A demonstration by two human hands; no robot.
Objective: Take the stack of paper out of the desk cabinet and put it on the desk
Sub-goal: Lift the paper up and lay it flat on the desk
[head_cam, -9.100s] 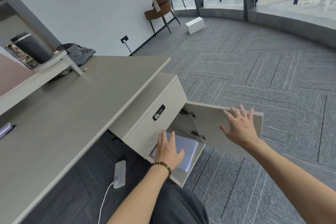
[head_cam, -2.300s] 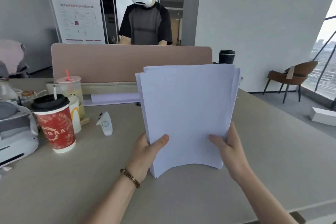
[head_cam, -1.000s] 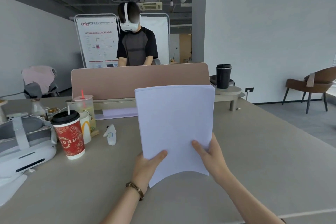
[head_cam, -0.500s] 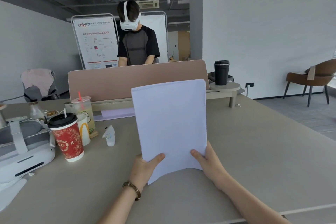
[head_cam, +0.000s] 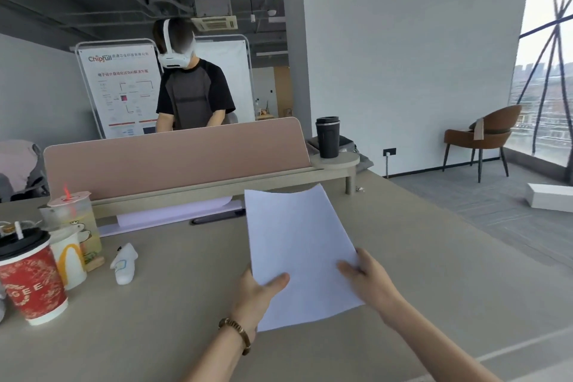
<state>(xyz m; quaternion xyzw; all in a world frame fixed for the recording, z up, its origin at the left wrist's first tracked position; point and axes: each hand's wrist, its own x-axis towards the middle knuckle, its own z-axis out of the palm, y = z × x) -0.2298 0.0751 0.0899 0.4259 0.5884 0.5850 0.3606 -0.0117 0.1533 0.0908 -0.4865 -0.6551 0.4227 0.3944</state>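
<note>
The stack of paper (head_cam: 297, 245) lies low over the middle of the counter (head_cam: 434, 263), tilted back toward 12 o'clock, its far edge slightly curled and its near corner at 6 o'clock; whether it rests flat on the surface cannot be told. The left hand (head_cam: 257, 295) is closed on the stack's near left edge, thumb on top and fingers beneath, a beaded bracelet (head_cam: 237, 330) on its wrist. The right hand (head_cam: 369, 279) pinches the near right edge, thumb on the top sheet.

At 9 o'clock from the paper lies a small white controller (head_cam: 124, 263). Farther out at 9 o'clock stand a red paper cup (head_cam: 29, 282) with a black lid, a white cup (head_cam: 69, 257) just behind it, and a clear drink cup (head_cam: 73, 220) behind that. At 12 o'clock a tan divider panel (head_cam: 173, 158) runs across the counter, with a black tumbler (head_cam: 328, 136) on a small round shelf (head_cam: 335, 161) at its right end. Behind the divider a person (head_cam: 192, 93) wearing a white headset stands.
</note>
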